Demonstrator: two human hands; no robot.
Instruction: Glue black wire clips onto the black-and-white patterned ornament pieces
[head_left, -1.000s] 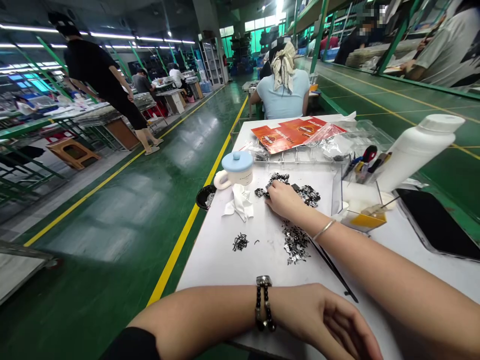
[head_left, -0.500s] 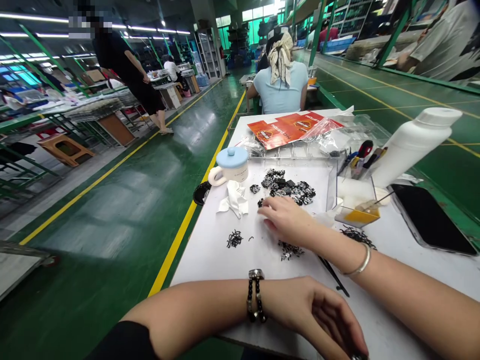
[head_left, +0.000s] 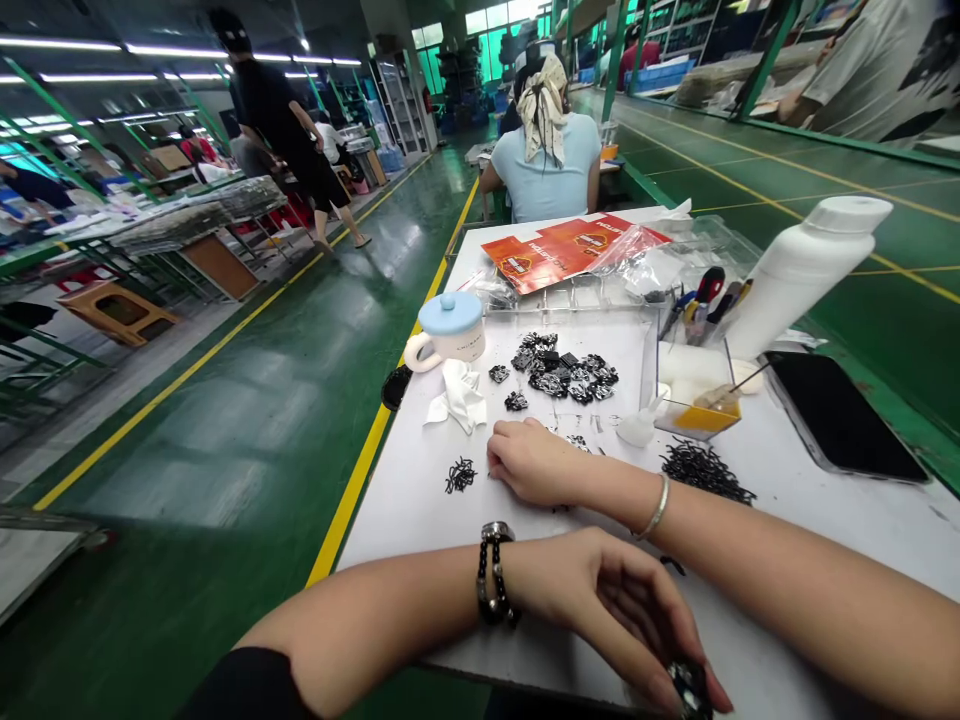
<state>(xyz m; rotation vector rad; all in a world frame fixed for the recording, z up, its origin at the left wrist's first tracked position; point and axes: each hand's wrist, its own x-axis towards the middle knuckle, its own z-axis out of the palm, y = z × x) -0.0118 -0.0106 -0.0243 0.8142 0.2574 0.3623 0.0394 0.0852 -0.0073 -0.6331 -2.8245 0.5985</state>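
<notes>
- Your right hand lies palm down on the white surface; its fingers sit close together and lightly bent, with nothing visible between them.
- Your left hand sits nearer you at 6 o'clock, its fingers curled inward; a dark, shiny bit shows at their tips, and you cannot tell whether it is a ring or something held.
- The heap of black-and-silver metal pieces lies at 12 o'clock from your right hand, just apart from it; two stray clusters sit at its lower left edge.
- A small tangle of black coils lies at 9 o'clock from your right hand; a larger black tangle lies at 3 o'clock, beyond a clear plastic wall.
- A white mug with a blue lid and a crumpled white cloth stand at 10 o'clock from your right hand.
- Orange printed cards and a plastic bag lie farther out at 12 o'clock; a white bottle lies tilted at 2 o'clock, and a black phone lies at 3 o'clock.
- A co-worker in a pale blue top sits with their back to you beyond the surface, at 12 o'clock.
</notes>
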